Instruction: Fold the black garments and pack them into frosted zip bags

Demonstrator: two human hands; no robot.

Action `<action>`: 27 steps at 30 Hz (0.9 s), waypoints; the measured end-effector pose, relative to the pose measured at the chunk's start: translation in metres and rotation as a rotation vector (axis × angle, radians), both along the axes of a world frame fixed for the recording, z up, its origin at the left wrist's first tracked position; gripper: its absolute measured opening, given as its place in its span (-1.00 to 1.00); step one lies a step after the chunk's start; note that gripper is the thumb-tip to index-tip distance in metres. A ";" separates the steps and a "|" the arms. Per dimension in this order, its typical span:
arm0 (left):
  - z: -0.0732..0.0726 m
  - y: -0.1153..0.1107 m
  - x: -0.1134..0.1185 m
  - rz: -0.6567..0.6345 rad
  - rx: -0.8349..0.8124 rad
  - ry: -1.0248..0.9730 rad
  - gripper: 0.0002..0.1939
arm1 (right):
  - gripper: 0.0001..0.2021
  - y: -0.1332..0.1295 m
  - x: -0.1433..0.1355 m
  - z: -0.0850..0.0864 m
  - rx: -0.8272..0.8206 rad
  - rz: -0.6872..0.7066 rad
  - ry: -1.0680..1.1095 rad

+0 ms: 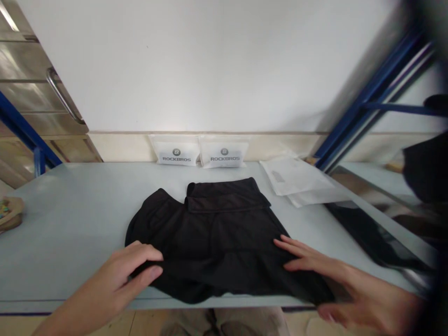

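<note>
A black cloth garment [224, 238] lies partly folded on the pale table, its upper part doubled over in a flat band and a rounded flap sticking out at the upper left. At its lower left edge, my left hand [121, 275] pinches the fabric between thumb and fingers. Over on the right side, my right hand [336, 275] rests with outstretched fingers on the cloth, its thumb lower down near the front edge and slightly blurred. The garment's lower edge bulges near the table's front edge.
Two white ROCKBROS packets [177, 151] lean against the wall behind. Several translucent plastic bags [297, 177] lie at the back right, partly over a dark flat panel [371, 233]. Blue metal posts [371, 98] flank the table. A paper-like container [12, 212] stands at far left.
</note>
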State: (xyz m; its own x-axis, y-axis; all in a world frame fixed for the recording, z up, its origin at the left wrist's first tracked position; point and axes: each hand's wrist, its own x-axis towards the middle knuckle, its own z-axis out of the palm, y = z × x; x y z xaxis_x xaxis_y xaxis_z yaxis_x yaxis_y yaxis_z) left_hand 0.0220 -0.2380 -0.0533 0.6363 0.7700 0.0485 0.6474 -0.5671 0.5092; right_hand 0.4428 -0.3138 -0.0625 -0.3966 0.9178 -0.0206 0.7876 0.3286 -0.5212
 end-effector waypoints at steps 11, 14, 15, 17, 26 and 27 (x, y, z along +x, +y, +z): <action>0.000 0.056 0.016 0.140 0.026 0.022 -0.74 | -0.63 0.069 -0.013 0.022 -0.034 -0.377 0.335; -0.013 0.063 0.015 0.205 0.101 0.162 -0.76 | -0.58 0.094 -0.014 0.010 -0.050 -0.396 0.272; -0.017 0.064 0.013 0.224 0.123 0.197 -0.74 | -0.57 0.099 -0.014 0.005 -0.048 -0.388 0.222; -0.024 0.064 0.006 0.259 0.156 0.238 -0.69 | -0.59 0.102 -0.012 -0.001 -0.007 -0.371 0.100; 0.009 0.055 0.046 0.193 0.544 0.110 -0.70 | -0.61 0.100 -0.032 0.017 0.549 -0.171 -0.261; 0.013 0.054 0.065 0.124 0.577 0.083 -0.71 | -0.59 0.105 -0.042 0.016 0.565 -0.087 -0.309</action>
